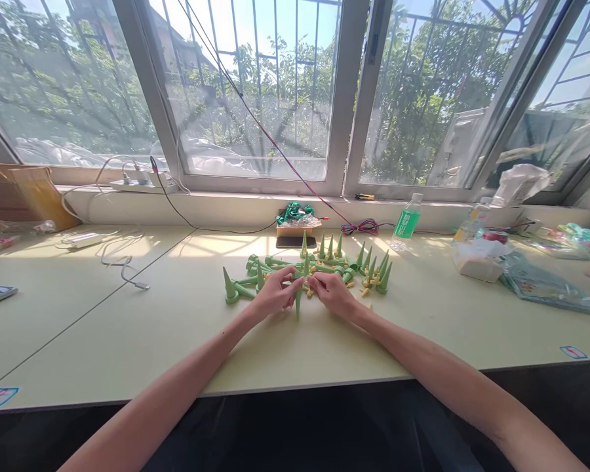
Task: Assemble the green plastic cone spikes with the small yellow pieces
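My left hand is closed, with thumb and fingertips round a green plastic spike whose pointed end hangs downward above the table. Against it, at the spike's upper end, my right hand is closed in a pinch; whatever lies between its fingertips is too small and hidden to name. Behind both hands lies a pile of similar green cone-shaped spikes, some upright like the one at the left and others on their sides. Small yellow pieces are scattered among the spikes, mostly beside my right hand.
A phone lies behind the pile, before a small box. Farther right stand a water bottle, a tissue pack and plastic bags. White cables cross the left side. The table's front edge runs beneath my forearms.
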Tool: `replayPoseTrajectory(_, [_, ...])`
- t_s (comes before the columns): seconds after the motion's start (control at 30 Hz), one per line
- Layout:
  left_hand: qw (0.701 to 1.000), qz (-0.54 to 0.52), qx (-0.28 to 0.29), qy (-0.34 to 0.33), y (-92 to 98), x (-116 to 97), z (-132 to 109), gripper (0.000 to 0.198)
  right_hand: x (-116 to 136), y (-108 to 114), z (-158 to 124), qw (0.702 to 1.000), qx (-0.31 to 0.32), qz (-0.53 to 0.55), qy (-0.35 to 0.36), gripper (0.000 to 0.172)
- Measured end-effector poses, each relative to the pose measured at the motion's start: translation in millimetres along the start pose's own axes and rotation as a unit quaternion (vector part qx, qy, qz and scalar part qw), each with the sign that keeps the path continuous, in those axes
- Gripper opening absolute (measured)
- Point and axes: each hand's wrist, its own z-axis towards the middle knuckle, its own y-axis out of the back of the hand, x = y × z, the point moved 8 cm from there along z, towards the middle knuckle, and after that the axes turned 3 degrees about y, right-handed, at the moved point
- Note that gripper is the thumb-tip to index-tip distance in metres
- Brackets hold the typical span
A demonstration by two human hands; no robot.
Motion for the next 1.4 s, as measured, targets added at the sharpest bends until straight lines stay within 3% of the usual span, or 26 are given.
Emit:
replayPoseTrajectory(0.47, [1.000,0.005,0.012,-0.017,-2.9,-0.4,1.9,0.035,-0.1,0.4,0.7,1.000,0.001,-0.020,-0.013,0.059])
replayPoseTrajectory(1.0, [0.999,0.011,-0.005,-0.030,-1.1,0.4,2.8,0.034,7.4,-1.0,-0.8,1.000,0.000,0.009,-0.018,0.040])
replayPoseTrajectory(1.4, [0.999,0.011,0.002,-0.034,-1.2,0.9,2.5,0.032,3.1,-3.9,-0.5,1.000,0.006,0.001,0.008,0.051])
